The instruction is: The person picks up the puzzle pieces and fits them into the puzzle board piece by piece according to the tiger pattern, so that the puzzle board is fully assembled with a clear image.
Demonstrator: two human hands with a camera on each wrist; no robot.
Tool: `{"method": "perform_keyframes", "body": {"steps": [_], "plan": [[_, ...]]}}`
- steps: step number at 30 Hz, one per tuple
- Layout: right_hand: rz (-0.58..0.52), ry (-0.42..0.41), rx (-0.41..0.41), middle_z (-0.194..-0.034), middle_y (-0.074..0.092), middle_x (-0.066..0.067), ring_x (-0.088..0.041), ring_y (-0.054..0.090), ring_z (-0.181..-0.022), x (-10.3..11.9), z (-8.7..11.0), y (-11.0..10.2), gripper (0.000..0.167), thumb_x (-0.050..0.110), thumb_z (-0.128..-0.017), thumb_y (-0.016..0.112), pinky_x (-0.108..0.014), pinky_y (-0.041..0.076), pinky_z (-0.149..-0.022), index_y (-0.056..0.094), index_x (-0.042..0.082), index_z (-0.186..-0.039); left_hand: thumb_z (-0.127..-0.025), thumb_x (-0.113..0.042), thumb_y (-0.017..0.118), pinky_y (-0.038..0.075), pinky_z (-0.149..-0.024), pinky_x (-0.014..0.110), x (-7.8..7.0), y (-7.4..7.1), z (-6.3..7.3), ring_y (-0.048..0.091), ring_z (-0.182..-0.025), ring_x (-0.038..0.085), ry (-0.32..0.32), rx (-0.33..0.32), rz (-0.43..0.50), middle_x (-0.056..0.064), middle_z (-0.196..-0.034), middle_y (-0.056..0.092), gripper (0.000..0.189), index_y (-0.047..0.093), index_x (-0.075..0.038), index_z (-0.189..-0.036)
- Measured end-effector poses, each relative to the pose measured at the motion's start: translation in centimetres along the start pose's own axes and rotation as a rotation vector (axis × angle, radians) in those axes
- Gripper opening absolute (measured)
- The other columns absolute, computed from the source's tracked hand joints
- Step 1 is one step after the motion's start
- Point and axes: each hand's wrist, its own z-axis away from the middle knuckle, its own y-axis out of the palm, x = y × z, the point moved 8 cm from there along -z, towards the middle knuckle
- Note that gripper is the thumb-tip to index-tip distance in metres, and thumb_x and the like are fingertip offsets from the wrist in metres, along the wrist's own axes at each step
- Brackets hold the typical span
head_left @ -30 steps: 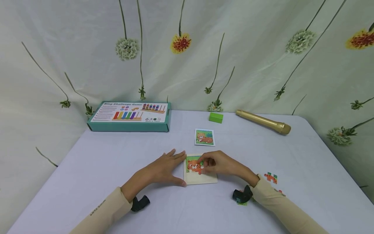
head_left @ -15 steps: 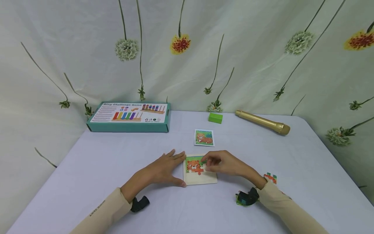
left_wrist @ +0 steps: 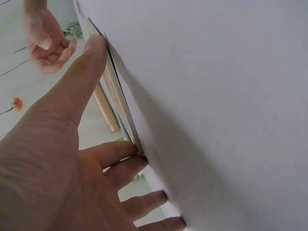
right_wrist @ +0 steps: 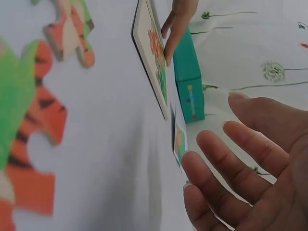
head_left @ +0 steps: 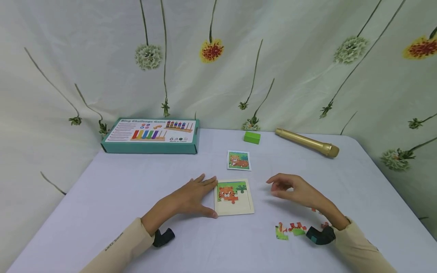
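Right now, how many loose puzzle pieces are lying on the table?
4 show: one piece nearest the board, a striped piece right of it, a third and fourth partly hidden at the right arm. More may be hidden.

Soft, even light — faint shadows by the hands [head_left: 302, 190], near puzzle pieces [right_wrist: 45, 113] blurred.

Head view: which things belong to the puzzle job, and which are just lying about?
In the job: puzzle board, touched by the left hand; loose puzzle pieces; tiger card, probably the guide.

Seemingly just lying about: game box; green block; gold microphone.
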Motion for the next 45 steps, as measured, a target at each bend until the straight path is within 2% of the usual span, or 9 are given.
{"method": "perform_keyframes", "body": {"steps": [4, 11, 20, 26, 30, 34, 40, 45], "plan": [[0.040, 0.035, -0.034, -0.099, 0.066, -0.003, -0.013, 0.061, -0.091, -0.9, 1.8, -1.5, 0.032, 0.019, -0.090, 0.067, -0.026, 0.052, -0.081, 0.062, 0.005, -0.119, -0.068, -0.063, 0.076, 0.018, -0.115, 0.055, 0.1, 0.1, 0.0, 0.014, -0.147, 0.031, 0.000, 0.001, -0.008, -0.004, -0.157, 0.027, 0.103, 0.033, -0.017, -0.150], [0.112, 0.083, -0.079, -0.112, 0.066, -0.007, -0.026, 0.060, -0.101, -2.6, 4.7, -4.0, 0.033, 0.020, -0.089, 0.069, -0.030, 0.052, -0.083, 0.061, 0.007, -0.119, -0.068, -0.062, 0.076, 0.018, -0.114, 0.057, 0.0, 0.0, 0.1, 0.014, -0.146, 0.033, 0.007, -0.006, -0.006, -0.003, -0.157, 0.028, 0.102, 0.034, -0.017, -0.150], [0.117, 0.131, -0.114, -0.108, 0.062, -0.007, -0.011, 0.056, -0.092, -5.2, 8.0, -5.4, 0.037, 0.011, -0.085, 0.072, -0.026, 0.051, -0.076, 0.059, 0.005, -0.119, -0.069, -0.062, 0.075, 0.018, -0.115, 0.056, -0.1, -0.1, 0.1, 0.013, -0.147, 0.032, 0.009, 0.001, -0.006, -0.003, -0.157, 0.026, 0.102, 0.033, -0.017, -0.150], [0.175, 0.216, -0.121, -0.104, 0.062, -0.003, -0.006, 0.051, -0.085, -6.4, 9.3, -5.5, 0.041, 0.019, -0.081, 0.077, -0.023, 0.047, -0.070, 0.061, 0.005, -0.116, -0.069, -0.062, 0.075, 0.018, -0.114, 0.057, -0.1, 0.0, 0.2, 0.014, -0.146, 0.033, 0.009, 0.001, -0.003, -0.002, -0.157, 0.027, 0.101, 0.034, -0.016, -0.150], [0.178, 0.245, -0.112, -0.103, 0.062, -0.005, -0.005, 0.050, -0.082, -6.8, 9.7, -5.4, 0.041, 0.018, -0.080, 0.078, -0.022, 0.046, -0.068, 0.060, 0.003, -0.114, -0.070, -0.062, 0.075, 0.018, -0.115, 0.056, -0.1, -0.1, 0.1, 0.013, -0.147, 0.033, 0.008, 0.000, -0.004, -0.003, -0.157, 0.027, 0.101, 0.034, -0.016, -0.150], [0.162, 0.226, -0.103, -0.103, 0.060, -0.006, -0.004, 0.049, -0.081, -6.8, 9.9, -5.3, 0.041, 0.016, -0.080, 0.077, -0.021, 0.046, -0.067, 0.059, 0.003, -0.114, -0.070, -0.061, 0.075, 0.018, -0.115, 0.056, -0.2, -0.1, 0.1, 0.013, -0.147, 0.032, 0.005, 0.003, -0.004, -0.003, -0.157, 0.027, 0.101, 0.034, -0.016, -0.150], [0.190, 0.129, -0.120, -0.096, 0.053, -0.003, -0.006, 0.049, -0.076, -6.3, 9.8, -5.2, 0.039, 0.011, -0.079, 0.077, -0.021, 0.043, -0.063, 0.060, 0.006, -0.114, -0.069, -0.061, 0.076, 0.018, -0.115, 0.055, -0.1, -0.1, 0.1, 0.014, -0.147, 0.032, -0.003, -0.005, -0.007, -0.004, -0.157, 0.027, 0.101, 0.035, -0.017, -0.150], [0.202, 0.114, -0.129, -0.096, 0.054, -0.002, -0.004, 0.049, -0.076, -6.1, 9.8, -5.1, 0.037, 0.008, -0.078, 0.077, -0.021, 0.044, -0.063, 0.062, 0.005, -0.112, -0.069, -0.061, 0.076, 0.018, -0.115, 0.056, 0.0, 0.0, 0.1, 0.014, -0.146, 0.032, -0.003, -0.010, -0.004, -0.004, -0.157, 0.028, 0.101, 0.035, -0.016, -0.150]]}}
